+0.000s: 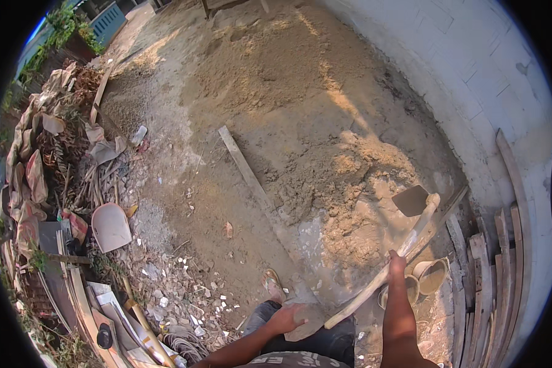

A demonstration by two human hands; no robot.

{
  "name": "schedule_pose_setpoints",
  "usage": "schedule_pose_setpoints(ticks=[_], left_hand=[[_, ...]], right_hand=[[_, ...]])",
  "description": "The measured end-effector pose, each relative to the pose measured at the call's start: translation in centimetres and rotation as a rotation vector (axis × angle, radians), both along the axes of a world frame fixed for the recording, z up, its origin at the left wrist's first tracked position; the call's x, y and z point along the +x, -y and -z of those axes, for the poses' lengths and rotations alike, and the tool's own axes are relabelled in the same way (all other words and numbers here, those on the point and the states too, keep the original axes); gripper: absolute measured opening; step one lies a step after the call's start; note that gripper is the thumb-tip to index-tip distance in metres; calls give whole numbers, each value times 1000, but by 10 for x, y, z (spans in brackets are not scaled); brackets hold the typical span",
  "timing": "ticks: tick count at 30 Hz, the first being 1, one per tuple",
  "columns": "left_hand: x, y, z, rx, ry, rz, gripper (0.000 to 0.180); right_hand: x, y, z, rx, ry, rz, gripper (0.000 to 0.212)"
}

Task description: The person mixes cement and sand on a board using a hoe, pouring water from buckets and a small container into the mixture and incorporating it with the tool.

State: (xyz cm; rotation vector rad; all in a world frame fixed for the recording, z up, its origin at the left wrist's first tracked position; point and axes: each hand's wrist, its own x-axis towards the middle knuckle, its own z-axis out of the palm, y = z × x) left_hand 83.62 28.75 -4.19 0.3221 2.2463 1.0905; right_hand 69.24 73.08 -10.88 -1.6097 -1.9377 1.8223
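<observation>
**In front of your legs, the hoe (414,235) slants out to the wet mix**

On your right side, your right hand (397,261) has its fingers wrapped closed around the wooden handle, about midway along. The long axis runs diagonally: the butt end lies low, in front of your thighs, and the far end points forward and right. There the dark blade (410,201) sits to the left of the handle, at the right edge of the wet mix (356,233). Your left hand (284,319) is the nearer one to the butt, which lies to its right, across a grey, flat-looking shape (308,322). Its fingers look partly bent; whether they grip that shape, you cannot tell. Two buckets (434,277) stand just right of your right forearm and hand.
</observation>
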Motion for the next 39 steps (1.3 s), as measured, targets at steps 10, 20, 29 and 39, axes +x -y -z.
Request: schedule_pose_setpoints(ticks=[10,20,29,39], left_hand=[[-93,418,-90,-587,-134,-499,40],[-203,454,-41,-334,378,-303,72],[-528,437,-117,-337,-134,-371,71],[-780,397,-111,-268,145,-8,53]], right_hand=[[-58,114,-51,207,570,-884,24],[-131,351,-3,-83,763,-1143,52],[-364,363,-111,-51,442,-832,34],[-618,384,-160,301,321,-1038,42]])
